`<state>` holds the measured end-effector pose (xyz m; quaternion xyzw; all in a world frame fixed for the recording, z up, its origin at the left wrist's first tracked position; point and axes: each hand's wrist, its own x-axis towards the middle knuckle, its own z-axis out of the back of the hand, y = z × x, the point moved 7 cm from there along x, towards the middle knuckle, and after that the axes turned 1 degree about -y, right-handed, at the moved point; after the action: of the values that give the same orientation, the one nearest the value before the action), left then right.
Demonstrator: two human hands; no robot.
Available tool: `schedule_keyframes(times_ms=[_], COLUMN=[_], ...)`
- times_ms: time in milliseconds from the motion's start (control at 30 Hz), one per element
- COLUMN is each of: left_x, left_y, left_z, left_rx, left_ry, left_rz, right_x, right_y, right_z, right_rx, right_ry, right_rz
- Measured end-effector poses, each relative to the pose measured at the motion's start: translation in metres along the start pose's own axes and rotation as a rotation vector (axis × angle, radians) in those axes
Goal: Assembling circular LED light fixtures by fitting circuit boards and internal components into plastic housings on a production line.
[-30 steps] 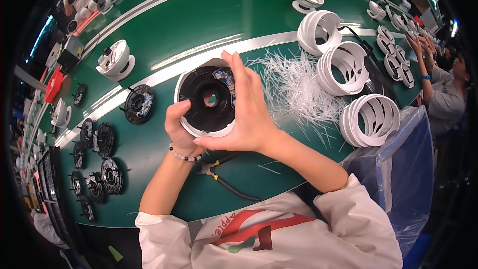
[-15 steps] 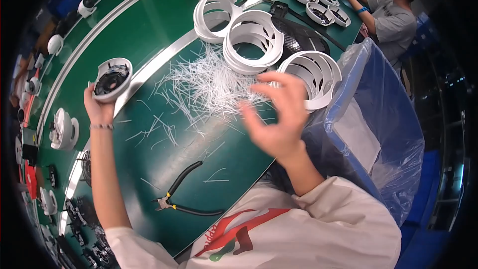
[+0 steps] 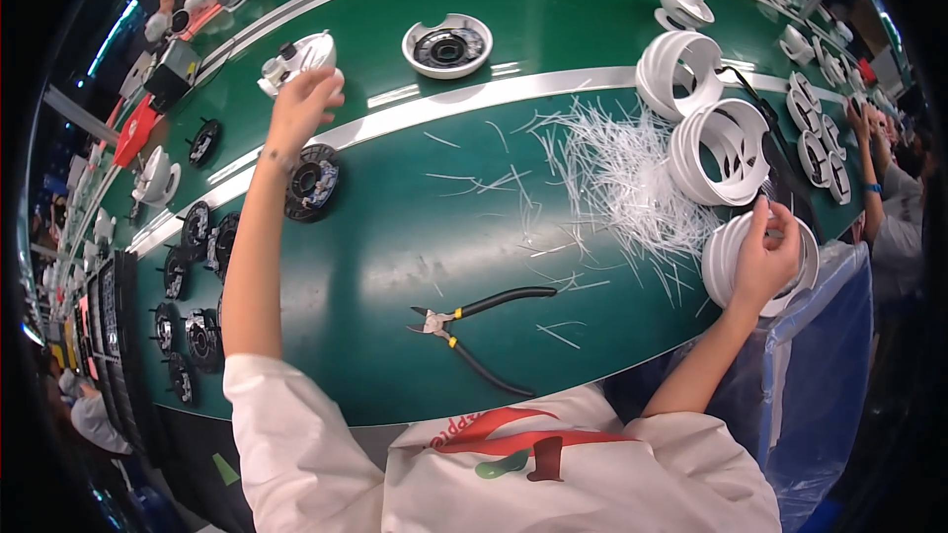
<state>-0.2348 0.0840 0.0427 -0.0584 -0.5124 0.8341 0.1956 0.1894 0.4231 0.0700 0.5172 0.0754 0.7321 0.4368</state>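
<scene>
My left hand (image 3: 304, 111) is stretched out far left with its fingers apart, beside and partly over a white dome-shaped device (image 3: 288, 61) on the green belt. Close by that wrist lies a round black lens module (image 3: 313, 184). Over the stack of white plastic rings (image 3: 726, 262) at the right, my right hand (image 3: 769, 255) has its fingers curled in at the upper rim of a ring. A white bowl-shaped housing (image 3: 478, 58) with a black round module inside sits on the belt, apart from both hands.
Cutting pliers (image 3: 439, 321) with black handles lie open on the green table (image 3: 365, 355). A heap of thin white plastic strips (image 3: 632, 178) is beside more ring stacks (image 3: 719, 151). Several black modules (image 3: 202, 336) are at left, a blue-lined bin (image 3: 820, 345) at right. Other people work nearby.
My left hand has let go of the white housing, which now stands on the belt, and has moved left. My right hand has come down to the near ring stack. The view has turned left.
</scene>
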Motion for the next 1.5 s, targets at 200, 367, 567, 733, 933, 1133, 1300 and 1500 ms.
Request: schedule_keyframes(times_ms=[200,367,567,733,933,1133,1300,1500], left_x=[-0.058,-0.058,-0.071,-0.064,-0.086,-0.109,-0.125,-0.133], left_y=[0.058,0.08,0.083,0.064,0.027,0.017,0.012,0.006], left_z=[0.075,0.08,0.075,0.074,0.043,-0.006,-0.032,-0.044], left_rx=[0.054,0.573,0.499,0.272,-0.581,-0.949,-0.956,-0.952], left_ry=[-0.308,-0.305,-0.261,-0.278,-0.066,0.074,0.01,-0.073], left_rz=[0.011,-0.087,0.097,-0.043,0.057,0.173,0.201,0.157], right_x=[0.0,-0.013,-0.126,-0.209,-0.188,-0.189,-0.181,-0.198], right_y=[0.017,0.084,0.202,0.216,0.228,0.216,0.215,0.207], right_z=[0.014,0.08,0.038,0.002,-0.036,-0.046,-0.03,-0.03], right_rx=[-0.044,0.383,0.639,0.365,0.196,0.219,0.065,0.092], right_ry=[-0.02,-0.163,0.812,1.433,1.327,1.416,1.185,1.147], right_rz=[0.009,0.282,0.792,1.109,1.016,0.853,0.737,0.704])
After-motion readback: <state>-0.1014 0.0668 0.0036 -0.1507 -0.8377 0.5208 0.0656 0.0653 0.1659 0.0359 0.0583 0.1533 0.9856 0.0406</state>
